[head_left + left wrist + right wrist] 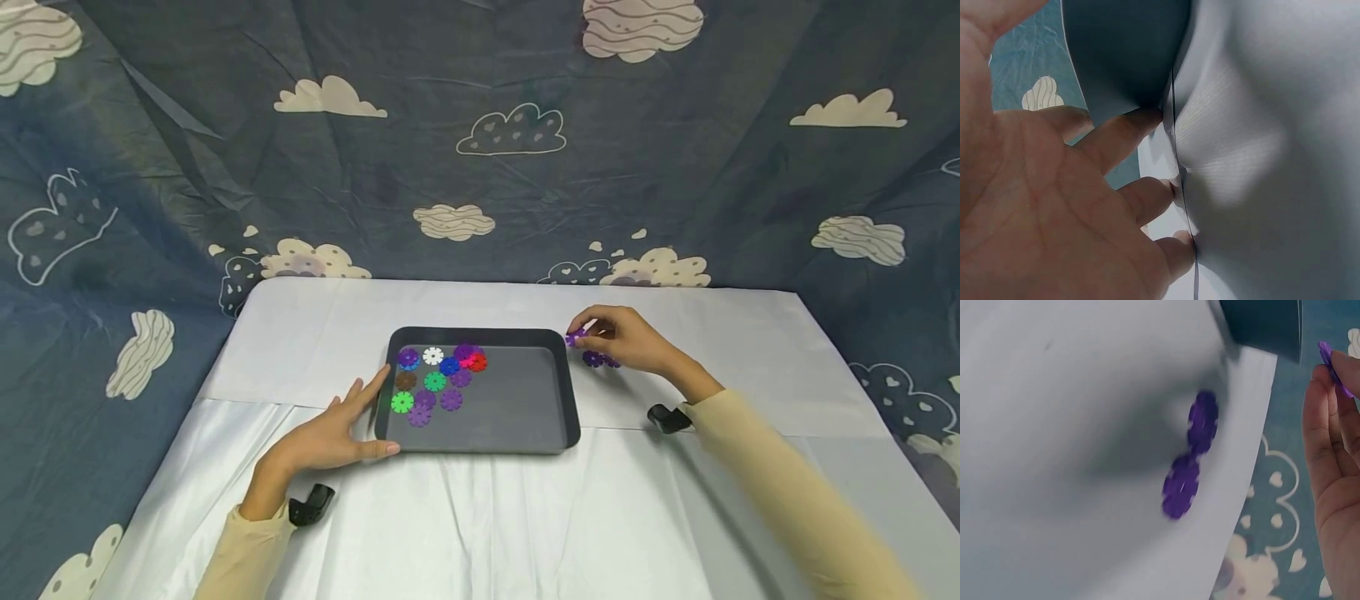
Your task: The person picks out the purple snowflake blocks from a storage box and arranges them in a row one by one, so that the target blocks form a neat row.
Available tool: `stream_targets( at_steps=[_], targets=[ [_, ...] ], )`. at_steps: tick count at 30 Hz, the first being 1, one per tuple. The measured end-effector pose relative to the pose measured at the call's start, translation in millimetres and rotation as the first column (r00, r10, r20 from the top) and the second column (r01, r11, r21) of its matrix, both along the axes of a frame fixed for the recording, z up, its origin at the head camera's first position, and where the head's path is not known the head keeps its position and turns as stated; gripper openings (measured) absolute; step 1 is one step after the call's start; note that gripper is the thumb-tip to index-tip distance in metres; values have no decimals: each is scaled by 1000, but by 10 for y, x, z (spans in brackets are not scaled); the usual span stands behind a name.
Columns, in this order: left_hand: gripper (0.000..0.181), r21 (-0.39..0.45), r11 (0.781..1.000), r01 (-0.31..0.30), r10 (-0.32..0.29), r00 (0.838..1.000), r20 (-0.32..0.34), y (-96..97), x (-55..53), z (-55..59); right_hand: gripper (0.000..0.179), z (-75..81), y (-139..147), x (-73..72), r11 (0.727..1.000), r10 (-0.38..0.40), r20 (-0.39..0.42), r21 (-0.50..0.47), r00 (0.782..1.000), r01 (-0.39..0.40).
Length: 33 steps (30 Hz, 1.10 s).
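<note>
- Right hand point(624, 340) is pinching a disc point(575, 337), two others point(1202, 424) lying below its fingers.
- Left hand point(327, 435), fingers spread, is touching the tray point(517, 396).
- Pickup is likely underway, next calling for steady pinching.

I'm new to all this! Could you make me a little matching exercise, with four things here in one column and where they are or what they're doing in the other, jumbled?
Column 1
1. Left hand
2. Right hand
3. White piece
4. Two purple pieces near the right hand

Column 2
A. Pinching a single purple piece
B. Lying inside the tray
C. Lying on the white cloth, outside the tray
D. Touching the tray's left side

Right pairs: 1-D, 2-A, 3-B, 4-C
</note>
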<state>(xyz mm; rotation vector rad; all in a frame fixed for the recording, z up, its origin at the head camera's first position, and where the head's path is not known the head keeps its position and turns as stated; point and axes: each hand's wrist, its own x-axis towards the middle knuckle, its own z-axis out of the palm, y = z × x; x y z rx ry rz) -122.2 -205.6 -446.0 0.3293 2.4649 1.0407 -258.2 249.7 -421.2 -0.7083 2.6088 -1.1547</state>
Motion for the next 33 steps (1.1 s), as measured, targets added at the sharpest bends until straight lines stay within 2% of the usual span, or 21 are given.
stream_targets(
  at_steps=[13,17,24,33],
  targets=[
    [112,7,1000,-4,4,1000,-5,-28,10,-3,16,-56,412,41,997,-62,-10,49,998,62],
    [112,12,1000,4,-4,1000,-5,-1,-7,0,18,-83,578,73,995,-90,16,54,996,89],
    [112,2,1000,-3,3,1000,-5,22,-18,16,23,-175,875,134,977,-169,21,138,985,165],
    [111,1,1000,-10,10,1000,5,4,-14,-15,25,-279,1035,126,971,-168,80,188,983,150]
  ],
)
